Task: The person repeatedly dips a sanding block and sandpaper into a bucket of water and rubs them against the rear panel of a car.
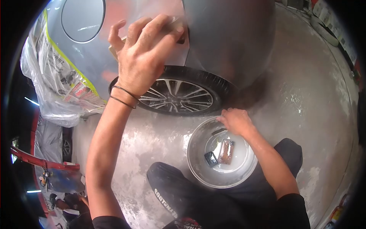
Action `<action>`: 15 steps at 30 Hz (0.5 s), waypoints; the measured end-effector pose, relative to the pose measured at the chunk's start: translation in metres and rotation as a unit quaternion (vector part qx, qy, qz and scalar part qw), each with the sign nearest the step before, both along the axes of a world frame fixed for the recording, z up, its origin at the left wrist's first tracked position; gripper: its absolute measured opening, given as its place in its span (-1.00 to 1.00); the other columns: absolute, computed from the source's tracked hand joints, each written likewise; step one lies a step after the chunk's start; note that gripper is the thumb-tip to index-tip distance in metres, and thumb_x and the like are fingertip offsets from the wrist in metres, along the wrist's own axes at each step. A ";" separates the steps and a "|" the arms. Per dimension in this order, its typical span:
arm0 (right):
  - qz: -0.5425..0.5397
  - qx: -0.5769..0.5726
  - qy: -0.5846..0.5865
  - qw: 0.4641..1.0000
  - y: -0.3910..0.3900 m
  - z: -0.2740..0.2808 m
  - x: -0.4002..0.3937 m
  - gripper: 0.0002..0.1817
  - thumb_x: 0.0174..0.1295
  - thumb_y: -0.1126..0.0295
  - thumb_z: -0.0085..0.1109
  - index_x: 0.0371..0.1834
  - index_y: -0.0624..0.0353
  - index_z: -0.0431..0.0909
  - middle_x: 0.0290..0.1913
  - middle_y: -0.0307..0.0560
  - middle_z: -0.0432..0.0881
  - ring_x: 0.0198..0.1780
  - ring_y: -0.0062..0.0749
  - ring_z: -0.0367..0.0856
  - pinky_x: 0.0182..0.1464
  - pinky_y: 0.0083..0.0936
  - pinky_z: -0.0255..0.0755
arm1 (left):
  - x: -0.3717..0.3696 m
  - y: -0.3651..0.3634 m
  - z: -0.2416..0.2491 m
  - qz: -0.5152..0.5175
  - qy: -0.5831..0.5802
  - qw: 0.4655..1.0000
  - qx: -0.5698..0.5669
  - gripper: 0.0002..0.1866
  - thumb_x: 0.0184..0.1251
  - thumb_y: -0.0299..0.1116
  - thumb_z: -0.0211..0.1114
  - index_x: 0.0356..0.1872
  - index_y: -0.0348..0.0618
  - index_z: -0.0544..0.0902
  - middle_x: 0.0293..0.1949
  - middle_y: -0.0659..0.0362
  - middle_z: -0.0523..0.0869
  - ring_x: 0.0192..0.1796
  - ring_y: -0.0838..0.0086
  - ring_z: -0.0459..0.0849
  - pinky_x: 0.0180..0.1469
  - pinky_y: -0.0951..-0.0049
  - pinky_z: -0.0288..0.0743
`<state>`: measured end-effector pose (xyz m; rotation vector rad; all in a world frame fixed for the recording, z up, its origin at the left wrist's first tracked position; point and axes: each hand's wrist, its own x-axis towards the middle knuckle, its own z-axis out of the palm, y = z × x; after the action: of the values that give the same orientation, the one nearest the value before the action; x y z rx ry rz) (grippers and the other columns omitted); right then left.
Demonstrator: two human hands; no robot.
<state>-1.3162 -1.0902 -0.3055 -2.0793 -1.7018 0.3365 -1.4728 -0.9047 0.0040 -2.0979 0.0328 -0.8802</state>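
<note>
My left hand [141, 53] is pressed against the grey car's body panel [152, 7], above the rear wheel. Its fingers are closed over a flat sanding pad [113, 52], mostly hidden; a pale edge shows at the left. The panel around the hand has reddish and pale patches. My right hand [237, 121] grips the far rim of a round metal bucket [194, 164], which stands between my knees. Shallow water lies in it, with a reddish-brown block [227, 151] and a small dark block [211, 159].
The wheel [175, 97] lies just below my left hand. A round fuel flap [83, 19] is at upper left, beside plastic masking film [57, 84]. The concrete floor [301, 103] looks wet. Another person [70, 206] is at lower left, near a red frame [45, 160].
</note>
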 end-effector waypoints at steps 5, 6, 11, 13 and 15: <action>0.004 0.013 0.002 1.000 -0.001 -0.002 0.004 -0.51 0.65 -0.06 0.19 0.02 0.21 0.79 -0.05 0.16 0.83 0.05 0.13 0.84 0.11 0.09 0.70 | -0.028 0.014 -0.011 -0.008 0.025 0.999 -0.026 -0.49 0.19 -0.39 0.63 0.21 0.27 0.89 0.35 0.34 0.80 0.30 0.36 0.74 0.65 -0.02 0.06; 0.003 0.011 0.001 1.000 0.000 -0.002 0.003 -0.51 0.64 -0.05 0.20 0.01 0.22 0.79 -0.05 0.17 0.83 0.04 0.14 0.84 0.10 0.08 0.70 | -0.027 0.012 -0.010 -0.008 0.026 0.999 -0.029 -0.49 0.19 -0.39 0.64 0.21 0.27 0.89 0.36 0.33 0.80 0.30 0.36 0.74 0.65 -0.01 0.05; -0.001 0.010 0.006 1.000 0.001 -0.004 0.002 -0.52 0.63 -0.03 0.23 -0.01 0.24 0.79 -0.07 0.17 0.82 0.01 0.16 0.84 0.08 0.06 0.71 | 0.003 0.001 -0.017 -0.018 -0.013 1.000 -0.021 -0.55 0.22 -0.37 0.63 0.15 0.30 0.90 0.32 0.36 0.79 0.32 0.39 0.72 0.63 -0.01 0.08; -0.002 0.022 0.005 1.000 -0.001 -0.006 -0.001 -0.52 0.63 -0.03 0.22 -0.01 0.24 0.79 -0.07 0.17 0.82 0.01 0.15 0.84 0.08 0.05 0.71 | -0.004 0.004 -0.040 -0.035 -0.020 0.998 -0.041 -0.59 0.18 -0.35 0.53 0.07 0.35 0.89 0.32 0.40 0.77 0.35 0.42 0.72 0.60 -0.12 0.10; -0.006 0.031 -0.006 0.999 -0.003 -0.004 0.003 -0.52 0.64 -0.04 0.21 -0.01 0.24 0.79 -0.07 0.16 0.82 0.02 0.14 0.84 0.08 0.05 0.71 | -0.010 0.010 -0.063 -0.048 -0.017 0.998 -0.035 -0.67 0.20 -0.30 0.47 -0.01 0.39 0.88 0.32 0.42 0.76 0.38 0.45 0.71 0.59 -0.20 0.12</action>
<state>-1.3136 -1.0933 -0.3090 -2.0506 -1.6856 0.2649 -1.4826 -0.8949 -0.0594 -2.1600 0.0871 -0.9871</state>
